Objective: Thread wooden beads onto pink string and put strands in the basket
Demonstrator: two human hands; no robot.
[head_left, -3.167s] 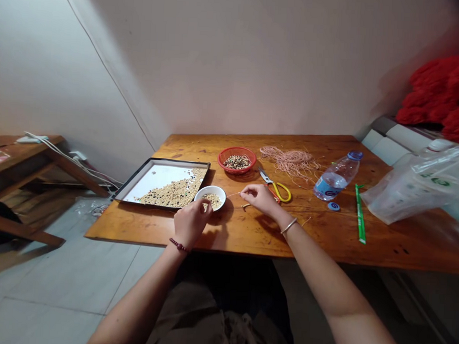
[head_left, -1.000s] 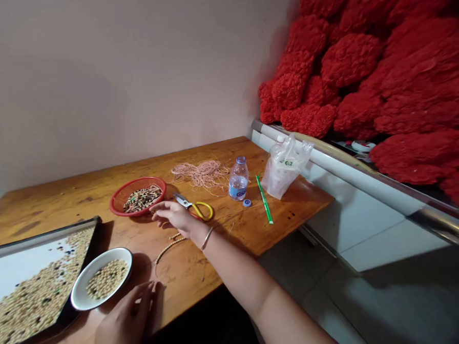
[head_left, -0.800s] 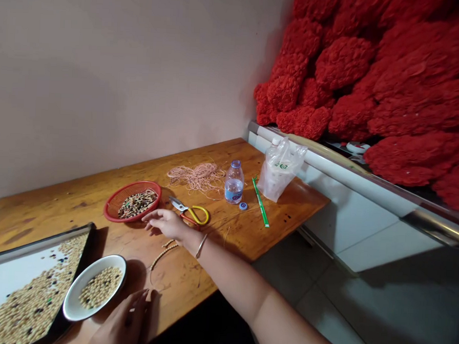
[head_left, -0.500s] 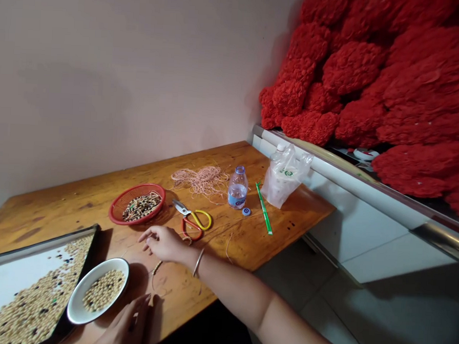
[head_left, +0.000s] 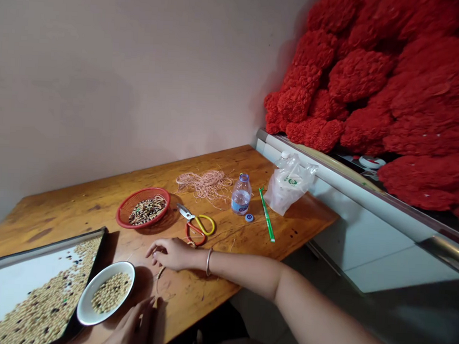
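Observation:
My right hand (head_left: 171, 253), with a bangle on its wrist, is over the table with its fingers curled in a pinch. A thin cord strung with small beads (head_left: 160, 273) hangs from beneath it and trails towards my left hand. My left hand (head_left: 131, 323) is at the table's front edge beside the bowl, its fingers pressed together; what is in them is hidden. A white bowl (head_left: 110, 293) of pale beads with a few dark ones stands left of both hands. Scissors (head_left: 196, 225) with one red and one yellow handle lie beyond my right hand.
A tray (head_left: 42, 295) of loose beads lies at left. A red basket (head_left: 121, 215) holds mixed beads. Behind are tangled pink cord (head_left: 206, 183), a water bottle (head_left: 241, 197), its cap (head_left: 249, 218), a green strip (head_left: 266, 215) and a plastic bag (head_left: 290, 188). Red bundles (head_left: 361, 76) are stacked right.
The view has shifted slightly, so the table things appear a little further right and lower. My right forearm lies more level; both hands keep nearly the same pose.

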